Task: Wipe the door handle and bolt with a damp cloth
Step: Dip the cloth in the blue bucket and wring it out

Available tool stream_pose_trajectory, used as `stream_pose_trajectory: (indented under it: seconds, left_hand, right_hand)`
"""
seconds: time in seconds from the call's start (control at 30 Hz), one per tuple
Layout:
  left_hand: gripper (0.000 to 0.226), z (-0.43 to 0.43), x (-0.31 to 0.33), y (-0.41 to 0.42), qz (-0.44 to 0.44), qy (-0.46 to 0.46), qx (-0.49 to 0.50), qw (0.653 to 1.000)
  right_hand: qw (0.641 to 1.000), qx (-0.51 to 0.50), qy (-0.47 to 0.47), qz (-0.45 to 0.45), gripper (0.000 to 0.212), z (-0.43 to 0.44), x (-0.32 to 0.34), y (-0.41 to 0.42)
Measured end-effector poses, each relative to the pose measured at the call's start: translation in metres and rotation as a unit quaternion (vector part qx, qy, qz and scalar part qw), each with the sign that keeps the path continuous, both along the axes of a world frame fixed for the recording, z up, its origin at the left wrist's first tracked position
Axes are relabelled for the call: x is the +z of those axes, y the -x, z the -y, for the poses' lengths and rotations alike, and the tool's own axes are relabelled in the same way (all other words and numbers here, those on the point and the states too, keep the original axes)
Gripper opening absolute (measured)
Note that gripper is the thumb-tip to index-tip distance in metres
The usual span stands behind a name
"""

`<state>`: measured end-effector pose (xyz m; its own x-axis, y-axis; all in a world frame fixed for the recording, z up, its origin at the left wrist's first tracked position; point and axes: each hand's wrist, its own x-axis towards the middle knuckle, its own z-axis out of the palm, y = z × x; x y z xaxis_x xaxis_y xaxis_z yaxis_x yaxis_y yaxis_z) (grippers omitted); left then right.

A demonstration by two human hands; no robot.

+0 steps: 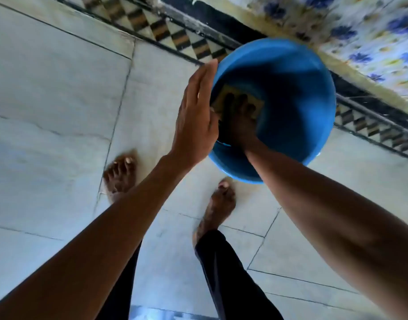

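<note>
Nearest the camera, two bare forearms reach forward and down over a pale marble floor (48, 100), with dark trouser legs (233, 280) below them. Two bare feet stand on the slabs: the left foot (121, 175) lies to the left of a dark joint line, blurred, and the right foot (218, 204) stands just short of the near edge of a blue bucket (302, 107).

The left hand (196, 116) is open and flat, fingers straight and together, held edge-on against the outside of the bucket's left rim. It has hold of nothing; whether the palm touches the rim or only stands just beside it I cannot tell.

The right hand (240, 121) is down inside the bucket, near its left wall, fingers spread over a yellowish cloth (223, 95) and pressing on it. The cloth looks like a flat square pad, its far corners showing past the fingertips. How firmly the fingers close on it cannot be told in the dark interior, nor whether there is water in the bucket.

Beyond the bucket, a border strip (175, 35) of black and tan checks runs along the far edge of the floor. Past that, at the far right, is a surface patterned with blue flowers (371, 33). The door handle and bolt are out of view.
</note>
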<state>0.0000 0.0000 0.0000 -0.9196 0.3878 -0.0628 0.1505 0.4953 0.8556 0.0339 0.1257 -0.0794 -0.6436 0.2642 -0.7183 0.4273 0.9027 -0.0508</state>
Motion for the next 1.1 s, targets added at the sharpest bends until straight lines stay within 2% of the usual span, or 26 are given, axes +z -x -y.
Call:
stream_pose_trajectory:
  seconds: [0.1, 0.2, 0.27, 0.43, 0.5, 0.57, 0.63, 0.7, 0.8, 0.87, 0.93, 1.03, 1.1]
  left_hand:
    - [0.077, 0.001, -0.003, 0.001, -0.012, -0.011, 0.004, 1.000]
    - [0.077, 0.002, -0.002, 0.002, -0.018, -0.001, 0.003, 1.000]
    - [0.078, 0.004, 0.002, 0.003, -0.013, 0.025, -0.001, 1.000]
    - [0.075, 0.009, 0.028, 0.007, 0.031, 0.100, -0.036, 0.994]
    - [0.069, 0.013, 0.049, 0.010, 0.053, 0.112, -0.028, 0.992]
    - [0.058, 0.019, 0.082, 0.015, 0.066, 0.089, -0.013, 0.994]
    - [0.050, 0.028, 0.121, 0.020, 0.089, 0.046, -0.002, 0.995]
    - [0.050, 0.041, 0.174, 0.029, 0.126, 0.006, 0.003, 0.992]
    - [0.043, 0.063, 0.280, 0.049, 0.169, -0.052, 0.031, 0.984]
    - [0.032, 0.082, 0.370, 0.066, 0.176, -0.100, 0.060, 0.977]
    - [0.027, 0.104, 0.463, 0.084, 0.181, -0.130, 0.081, 0.972]
    - [0.022, 0.138, 0.580, 0.113, 0.197, -0.149, 0.074, 0.966]
    - [0.024, 0.160, 0.649, 0.134, 0.215, -0.154, 0.047, 0.963]
  right_hand:
    - [0.998, 0.041, -0.044, -0.012, 0.082, 0.001, -0.004, 0.004]
    - [0.994, 0.083, -0.052, -0.043, 0.059, -0.005, -0.003, 0.004]
    - [0.995, 0.074, -0.034, -0.053, 0.051, -0.013, 0.007, 0.005]
    - [0.988, -0.120, 0.042, -0.086, 0.042, -0.029, 0.072, 0.002]
    - [0.970, -0.197, 0.096, -0.109, 0.042, -0.032, 0.111, -0.004]
    - [0.944, -0.262, 0.156, -0.128, 0.033, -0.034, 0.160, -0.006]
    - [0.902, -0.340, 0.230, -0.133, 0.026, -0.031, 0.213, -0.004]
    - [0.839, -0.413, 0.322, -0.146, 0.025, -0.022, 0.280, 0.002]
    - [0.732, -0.489, 0.442, -0.173, 0.031, 0.002, 0.392, 0.020]
    - [0.659, -0.522, 0.511, -0.180, 0.047, 0.024, 0.476, 0.035]
    - [0.614, -0.537, 0.553, -0.170, 0.064, 0.048, 0.564, 0.049]
    - [0.564, -0.557, 0.588, -0.159, 0.062, 0.084, 0.673, 0.068]
    - [0.535, -0.574, 0.596, -0.174, 0.053, 0.110, 0.743, 0.082]
